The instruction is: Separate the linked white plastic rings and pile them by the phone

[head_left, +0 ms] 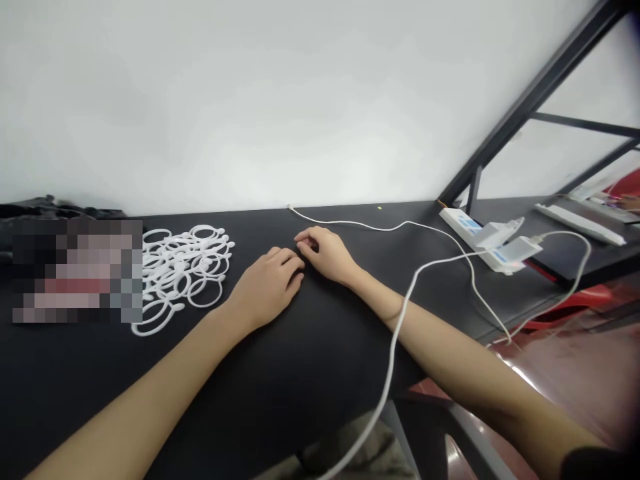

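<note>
My left hand (pixel 267 285) rests palm down on the black table (pixel 310 373), fingers loosely bent and slightly apart, with nothing visible in them. Just right of its fingertips, my right hand (pixel 327 255) lies on its side on the tabletop. Its fingers curl loosely, a gap shows between thumb and forefinger, and nothing is seen in it. A tangled pile of thin white plastic rings with small rounded tabs (pixel 187 267) lies to the left of my left hand, apart from it.
A blurred-out patch (pixel 85 273) covers things left of the rings; black material (pixel 60 208) lies behind it. At right, a white power strip (pixel 467 230) carries plugged-in adapters (pixel 515 250). A white cable (pixel 407 300) crosses over my right forearm. A dark metal frame (pixel 530 100) rises behind.
</note>
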The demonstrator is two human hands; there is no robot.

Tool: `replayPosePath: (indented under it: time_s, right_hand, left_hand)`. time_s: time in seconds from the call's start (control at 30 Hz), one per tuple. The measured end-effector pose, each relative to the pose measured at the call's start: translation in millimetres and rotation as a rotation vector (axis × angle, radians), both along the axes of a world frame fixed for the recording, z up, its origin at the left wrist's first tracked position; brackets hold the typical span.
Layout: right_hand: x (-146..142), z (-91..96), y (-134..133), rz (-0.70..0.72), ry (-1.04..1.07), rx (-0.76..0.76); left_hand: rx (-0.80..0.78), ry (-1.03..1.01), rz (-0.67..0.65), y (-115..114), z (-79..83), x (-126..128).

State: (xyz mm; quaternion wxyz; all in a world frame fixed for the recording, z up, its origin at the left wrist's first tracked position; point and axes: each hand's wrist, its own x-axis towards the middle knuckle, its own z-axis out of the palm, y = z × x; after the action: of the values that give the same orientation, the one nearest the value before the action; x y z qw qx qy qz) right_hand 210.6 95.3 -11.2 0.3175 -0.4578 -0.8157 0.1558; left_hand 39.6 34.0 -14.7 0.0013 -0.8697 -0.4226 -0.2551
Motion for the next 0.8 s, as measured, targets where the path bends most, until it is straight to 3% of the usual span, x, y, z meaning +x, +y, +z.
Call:
replayPosePath:
  time_s: [0.27,0.8]
  right_hand:
    - [-0.8,-4.7,2.3,0.07,-0.029,0.047]
    - [-4.7,-6.2,-6.0,0.124,-0.099,0.115]
  left_hand:
    - [-0.076,-0.036,0.019,-15.6,6.9,-8.8]
    - [-0.176,0.026,0.068,-18.5,12.0,-9.7]
